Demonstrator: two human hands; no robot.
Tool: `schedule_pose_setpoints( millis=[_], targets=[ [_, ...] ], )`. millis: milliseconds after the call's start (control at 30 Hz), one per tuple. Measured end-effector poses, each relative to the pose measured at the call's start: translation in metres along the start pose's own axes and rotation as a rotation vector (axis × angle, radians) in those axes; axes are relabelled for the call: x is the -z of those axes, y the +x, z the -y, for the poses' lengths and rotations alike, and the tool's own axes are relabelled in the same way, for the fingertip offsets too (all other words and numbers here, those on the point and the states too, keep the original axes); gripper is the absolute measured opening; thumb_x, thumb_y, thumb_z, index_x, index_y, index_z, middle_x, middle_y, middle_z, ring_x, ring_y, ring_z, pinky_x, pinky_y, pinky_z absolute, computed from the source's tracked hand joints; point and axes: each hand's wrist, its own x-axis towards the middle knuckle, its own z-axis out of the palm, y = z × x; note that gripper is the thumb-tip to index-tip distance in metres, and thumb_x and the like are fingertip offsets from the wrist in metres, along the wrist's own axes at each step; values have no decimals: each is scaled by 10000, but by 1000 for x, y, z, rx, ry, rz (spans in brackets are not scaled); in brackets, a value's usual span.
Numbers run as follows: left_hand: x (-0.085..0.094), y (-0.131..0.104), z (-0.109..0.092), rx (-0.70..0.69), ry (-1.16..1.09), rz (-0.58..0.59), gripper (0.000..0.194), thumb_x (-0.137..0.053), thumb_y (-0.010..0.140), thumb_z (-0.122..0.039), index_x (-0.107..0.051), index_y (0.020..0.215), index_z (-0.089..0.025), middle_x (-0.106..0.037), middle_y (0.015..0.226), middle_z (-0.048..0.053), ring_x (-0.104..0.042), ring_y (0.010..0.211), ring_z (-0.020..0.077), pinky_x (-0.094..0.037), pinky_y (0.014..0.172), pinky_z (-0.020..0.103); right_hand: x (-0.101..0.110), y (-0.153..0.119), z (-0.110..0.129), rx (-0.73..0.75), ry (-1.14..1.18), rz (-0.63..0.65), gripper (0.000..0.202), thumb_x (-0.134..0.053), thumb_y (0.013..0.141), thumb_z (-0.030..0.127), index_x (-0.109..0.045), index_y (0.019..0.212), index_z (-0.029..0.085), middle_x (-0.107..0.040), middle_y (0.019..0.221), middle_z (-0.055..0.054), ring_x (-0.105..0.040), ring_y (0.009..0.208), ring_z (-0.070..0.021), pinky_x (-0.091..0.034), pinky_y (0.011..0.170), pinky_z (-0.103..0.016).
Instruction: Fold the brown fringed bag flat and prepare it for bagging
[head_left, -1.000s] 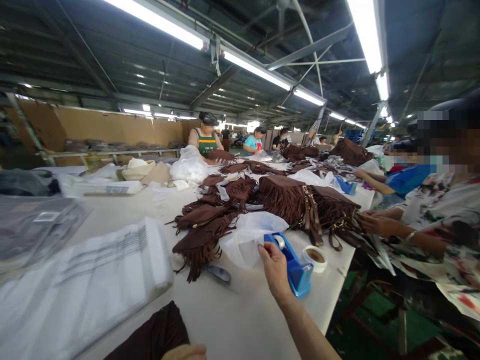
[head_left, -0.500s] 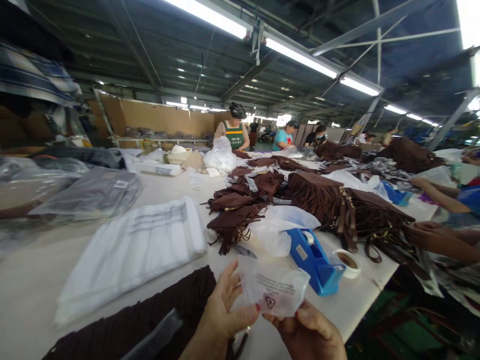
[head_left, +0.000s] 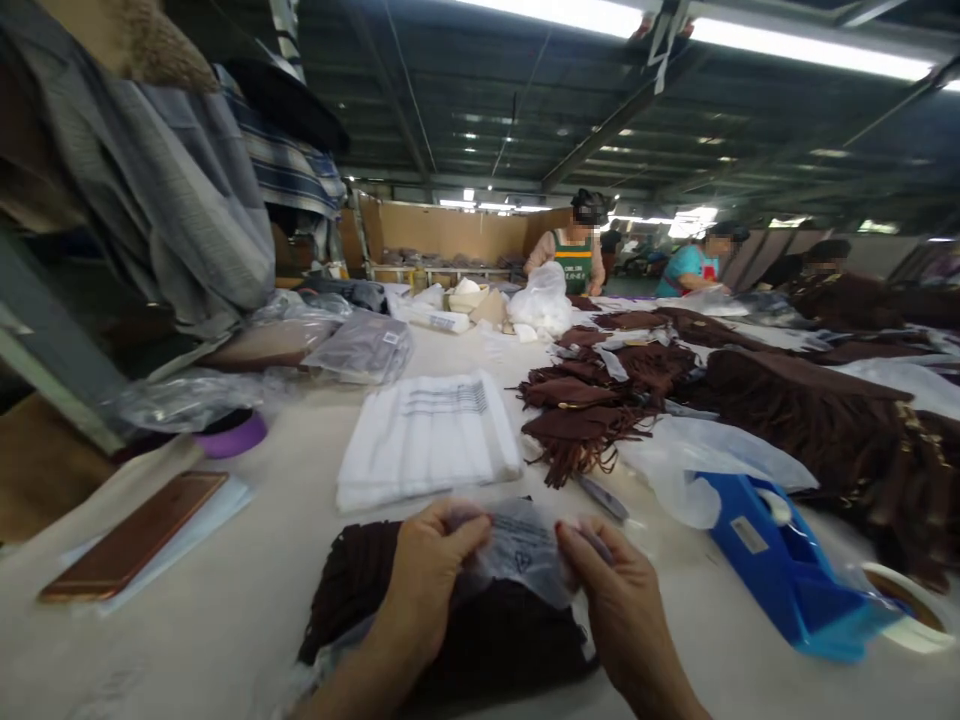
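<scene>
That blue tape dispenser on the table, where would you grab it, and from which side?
Judging by its shape, grip the blue tape dispenser across its two long flat sides, near the middle, coming down from above. It lies as a long wedge on the table, sides bare, while the white plastic bag crowds its far end and the tape roll sits at its near end.

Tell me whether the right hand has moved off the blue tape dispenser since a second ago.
Yes. The right hand has left the blue tape dispenser and now sits left of it, nearer the person, gripping a small clear bag with the left hand.
</scene>
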Motion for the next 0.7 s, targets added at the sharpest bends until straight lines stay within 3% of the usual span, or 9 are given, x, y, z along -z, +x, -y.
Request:
schedule_pose_setpoints(
  millis=[100,200,300,367,467,567,700],
  targets=[
    [30,14,-12,-171,259,-102,282,-636,658,-445,-562,655,-173,-459,522,-59,-405,495,93,-319,497,214,-28,27,-4,212,-276,52,358,-599,728,542,-586,693,186,-428,496,61,-344,435,-81,-264,409,-214],
    [58,24,-7,-274,676,-209,324,-534,729,-481,-506,586,-192,-391,496,-62,-393,511,108,-301,516,225,-44,50,-18,377,-525,125,331,-570,731,517,-601,646,199,-491,530,34,-408,495,-109,-310,474,-233],
    [76,23,6,-235,842,-255,289,-485,770,-423,-498,588,-199,-441,497,-41,-454,532,141,-315,544,250,-50,63,-35,400,-610,177,286,-598,696,478,-605,592,212,-540,541,16,-458,537,-131,-325,529,-246],
    [83,12,16,-254,952,-253,241,-446,824,-391,-563,764,-188,-529,573,-13,-515,576,171,-346,577,273,-50,66,-42,407,-658,198,283,-587,700,478,-604,590,217,-549,539,12,-465,534,-136,-322,532,-251],
    [86,-12,31,-523,1295,-151,344,-485,845,-433,-526,1043,-154,-623,785,59,-580,708,218,-416,659,324,-49,66,-44,402,-698,229,308,-551,733,490,-590,593,218,-542,530,16,-462,520,-134,-324,524,-249],
    [89,-28,50,-831,1539,-50,515,-609,775,-395,-452,1178,-113,-628,922,111,-590,799,251,-460,720,366,-49,65,-41,388,-708,257,316,-526,748,491,-592,612,214,-534,537,22,-469,529,-132,-344,530,-242],
    [95,-27,75,-1076,1532,-136,342,-415,876,-222,-443,1180,-68,-613,842,107,-584,724,209,-474,652,321,-52,69,-37,368,-702,270,325,-511,750,493,-588,616,207,-495,531,30,-457,536,-129,-345,530,-239]
  ],
)
